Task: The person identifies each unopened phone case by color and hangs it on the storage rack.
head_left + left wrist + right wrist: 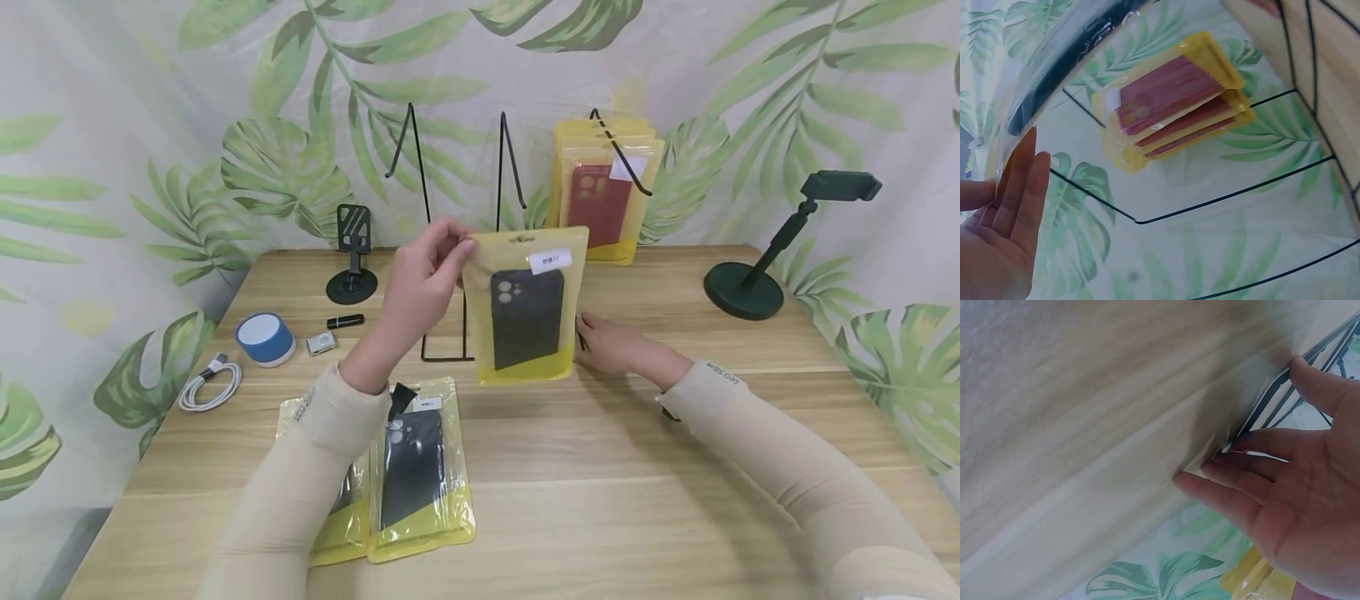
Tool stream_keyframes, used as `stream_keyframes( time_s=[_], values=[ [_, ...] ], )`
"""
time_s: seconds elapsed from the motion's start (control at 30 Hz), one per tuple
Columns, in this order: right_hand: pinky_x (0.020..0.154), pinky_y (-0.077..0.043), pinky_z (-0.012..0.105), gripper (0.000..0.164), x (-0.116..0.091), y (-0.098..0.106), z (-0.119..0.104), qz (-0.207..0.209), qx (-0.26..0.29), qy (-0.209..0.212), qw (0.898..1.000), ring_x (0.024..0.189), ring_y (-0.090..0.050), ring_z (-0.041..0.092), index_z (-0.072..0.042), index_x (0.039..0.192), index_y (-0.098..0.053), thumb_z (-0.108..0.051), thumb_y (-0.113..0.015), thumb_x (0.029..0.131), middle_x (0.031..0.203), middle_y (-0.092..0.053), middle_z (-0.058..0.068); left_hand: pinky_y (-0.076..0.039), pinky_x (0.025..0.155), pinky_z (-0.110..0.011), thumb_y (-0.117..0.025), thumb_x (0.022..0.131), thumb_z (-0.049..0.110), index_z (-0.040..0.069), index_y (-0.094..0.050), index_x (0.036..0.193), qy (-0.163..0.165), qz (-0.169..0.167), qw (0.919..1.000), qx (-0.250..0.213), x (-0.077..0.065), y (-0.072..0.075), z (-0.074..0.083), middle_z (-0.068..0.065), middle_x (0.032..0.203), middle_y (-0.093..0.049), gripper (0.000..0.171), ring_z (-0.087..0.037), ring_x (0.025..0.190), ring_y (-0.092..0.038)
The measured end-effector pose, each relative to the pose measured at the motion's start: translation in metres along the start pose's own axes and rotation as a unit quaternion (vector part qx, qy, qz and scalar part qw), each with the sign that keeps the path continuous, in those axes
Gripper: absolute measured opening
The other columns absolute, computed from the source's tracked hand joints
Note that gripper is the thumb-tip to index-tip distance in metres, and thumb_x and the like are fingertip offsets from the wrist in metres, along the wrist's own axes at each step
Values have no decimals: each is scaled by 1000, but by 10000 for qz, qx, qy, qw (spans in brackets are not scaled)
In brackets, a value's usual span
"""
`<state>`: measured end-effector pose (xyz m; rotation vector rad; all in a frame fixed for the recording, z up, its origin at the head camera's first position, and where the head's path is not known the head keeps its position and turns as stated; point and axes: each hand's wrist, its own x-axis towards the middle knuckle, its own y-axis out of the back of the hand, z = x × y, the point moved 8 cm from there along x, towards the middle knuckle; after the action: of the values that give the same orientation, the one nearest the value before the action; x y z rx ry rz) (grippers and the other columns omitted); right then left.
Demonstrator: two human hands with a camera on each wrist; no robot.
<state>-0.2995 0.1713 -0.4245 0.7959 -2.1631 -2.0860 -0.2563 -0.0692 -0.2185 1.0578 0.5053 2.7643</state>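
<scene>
The left hand (422, 279) has thumb and fingers clamped on the upper left corner of a yellow package (525, 258) containing a dark phone case (527, 321), raised before the black wire rack (447, 359). The right hand (606, 343), thumb and fingers apart, touches the rack's base.

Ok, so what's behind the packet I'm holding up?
A black wire rack stands there, showing above and left of the packet in the head view. The packet covers part of the rack; anything else directly behind can't be seen.
</scene>
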Motion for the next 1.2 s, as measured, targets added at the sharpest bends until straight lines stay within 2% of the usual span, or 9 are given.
stream_keyframes(
  time_s=[0.1, 0.2, 0.53, 0.73, 0.9, 1.2],
  values=[
    [117, -33, 54, 77, 0, 0, 1, -17, 5, -19, 10000, 146, -30, 44, 10, 154, -18, -41, -48, 104, 159, -22, 31, -44, 53, -21, -57, 100, 6, -4, -63, 101, -81, 73, 9999, 76, 11, 2, 7, -15, 72, -62, 12, -11, 55, -50],
    [117, -33, 54, 79, 0, -1, 1, -90, 63, -112, 9999, 147, -29, 43, 8, 154, -17, -44, -47, 103, 160, -21, 30, -42, 53, -22, -56, 101, 9, -2, -63, 102, -12, 89, 9997, 231, 18, 1, 7, -13, 73, -62, 14, -15, 55, -50],
    [113, -37, 55, 77, -2, -1, 2, -78, -60, -198, 9998, 146, -32, 42, 9, 152, -25, -46, -48, 103, 160, -24, 29, -35, 53, -23, -55, 102, 13, 0, -65, 105, 105, 277, 9971, 707, 32, 2, -11, -13, 86, -70, 16, -16, 54, -44],
    [115, -36, 55, 76, -3, 0, 1, -15, -50, -179, 9998, 146, -32, 42, 10, 152, -26, -44, -48, 103, 160, -24, 29, -34, 55, -24, -54, 103, 16, 2, -64, 106, 337, 273, 9937, 1035, 46, 1, -26, -13, 92, -71, 18, -18, 58, -44],
    [115, -36, 54, 76, -3, 0, 1, -24, -64, -179, 9998, 146, -31, 42, 9, 152, -26, -45, -48, 103, 160, -23, 28, -38, 62, -26, -53, 104, 21, 4, -64, 108, 524, 239, 9886, 1390, 61, -1, -37, -13, 96, -72, 20, -22, 66, -50],
    [112, -38, 55, 76, -3, -1, 3, -19, -95, -237, 9997, 146, -32, 41, 9, 152, -25, -46, -47, 104, 161, -23, 27, -32, 55, -28, -49, 105, 26, 7, -63, 111, 669, 229, 9754, 2088, 91, -3, -52, -11, 92, -72, 24, -19, 59, -46]
  ],
)
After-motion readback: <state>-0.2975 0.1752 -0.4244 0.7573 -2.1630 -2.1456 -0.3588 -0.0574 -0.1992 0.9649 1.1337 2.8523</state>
